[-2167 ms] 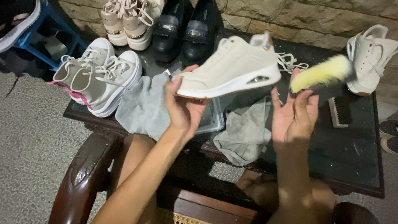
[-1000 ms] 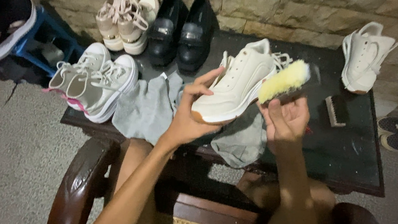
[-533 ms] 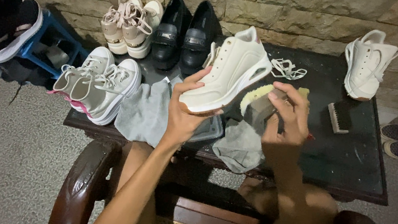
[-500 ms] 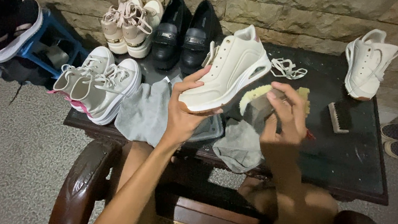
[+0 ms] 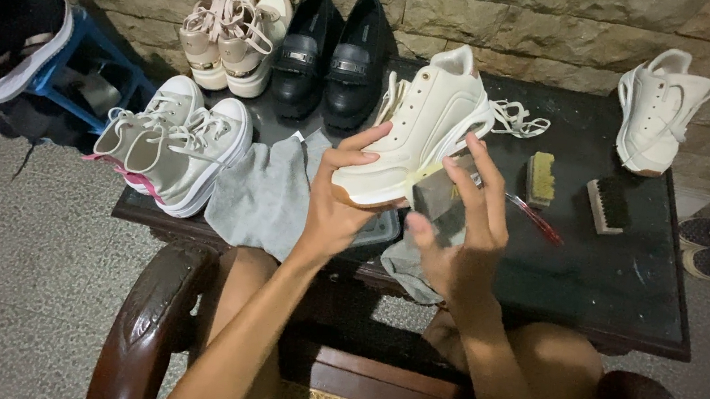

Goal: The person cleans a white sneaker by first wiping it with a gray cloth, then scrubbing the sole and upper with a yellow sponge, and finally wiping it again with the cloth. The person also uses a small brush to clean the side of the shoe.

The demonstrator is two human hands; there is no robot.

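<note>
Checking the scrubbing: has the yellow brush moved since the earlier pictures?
Yes. The brush left the right hand and now lies on the table, beside the dark brush.

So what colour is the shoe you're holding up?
Cream white sneaker, tan sole edge; head view.

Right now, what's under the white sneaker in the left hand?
Under the white sneaker sit a grey cloth and a clear tray edge on the dark table. The left hand covers the rest.

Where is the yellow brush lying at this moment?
The yellow brush lies on the dark table, right of the held white sneaker and just left of the black-bristled brush.
</note>
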